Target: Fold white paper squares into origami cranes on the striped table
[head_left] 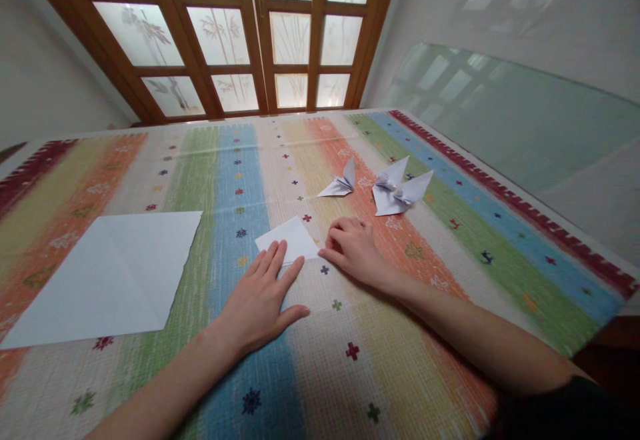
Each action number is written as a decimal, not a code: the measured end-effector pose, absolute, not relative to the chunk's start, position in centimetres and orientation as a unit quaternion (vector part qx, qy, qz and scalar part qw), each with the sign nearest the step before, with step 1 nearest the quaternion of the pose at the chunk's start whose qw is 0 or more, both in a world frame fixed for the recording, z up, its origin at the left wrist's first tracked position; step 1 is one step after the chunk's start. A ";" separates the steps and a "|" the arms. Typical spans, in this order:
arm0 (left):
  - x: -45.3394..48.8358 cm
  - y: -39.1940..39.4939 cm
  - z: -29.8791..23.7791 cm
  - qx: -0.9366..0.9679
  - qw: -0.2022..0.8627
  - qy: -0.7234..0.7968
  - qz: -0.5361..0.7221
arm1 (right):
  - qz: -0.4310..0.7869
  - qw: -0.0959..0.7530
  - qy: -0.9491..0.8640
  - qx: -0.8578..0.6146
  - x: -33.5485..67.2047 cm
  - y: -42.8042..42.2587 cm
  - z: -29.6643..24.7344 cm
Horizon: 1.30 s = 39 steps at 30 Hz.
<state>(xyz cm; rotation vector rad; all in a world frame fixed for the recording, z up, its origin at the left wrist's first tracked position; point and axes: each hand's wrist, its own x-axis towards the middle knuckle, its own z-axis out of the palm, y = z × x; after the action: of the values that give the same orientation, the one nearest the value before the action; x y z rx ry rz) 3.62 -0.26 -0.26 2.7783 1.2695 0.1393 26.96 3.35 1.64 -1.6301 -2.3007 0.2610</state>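
Note:
A small folded piece of white paper (pixel 293 235) lies flat on the striped tablecloth between my hands. My left hand (pixel 267 293) rests on its lower left part, palm down, with fingers stretched out and thumb apart. At the paper's right corner my right hand (pixel 353 247) has its thumb and forefinger pinched together on the edge, the other fingers curled. Beyond the right hand stand folded paper cranes: a single one (pixel 343 183) and, further right, a pair set close together (pixel 400 190).
A large white paper sheet (pixel 115 273) with a torn right edge and faint creases lies at the left. The striped tablecloth (pixel 240 387) covers the table. Wooden doors with frosted panes (pixel 265 40) stand behind it, and a glass panel (pixel 500 107) leans along the right wall.

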 end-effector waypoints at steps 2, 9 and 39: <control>3.6 -0.2 -0.2 0.908 0.042 0.415 0.044 | 0.096 0.176 -0.801 -0.564 27.9 3.5 1.7; 3.7 -0.3 -0.6 0.908 0.030 0.415 0.052 | 0.044 0.198 -0.903 -0.379 28.3 3.1 1.7; -1.4 0.9 0.1 0.940 0.042 0.335 0.052 | -0.032 0.099 -0.978 -0.180 25.6 11.5 2.1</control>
<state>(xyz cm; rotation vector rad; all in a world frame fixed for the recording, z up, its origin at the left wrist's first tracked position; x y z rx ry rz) -1.40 0.90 0.12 2.8753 1.0255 0.1588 25.62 11.49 2.13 -0.5317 -2.8934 -0.0932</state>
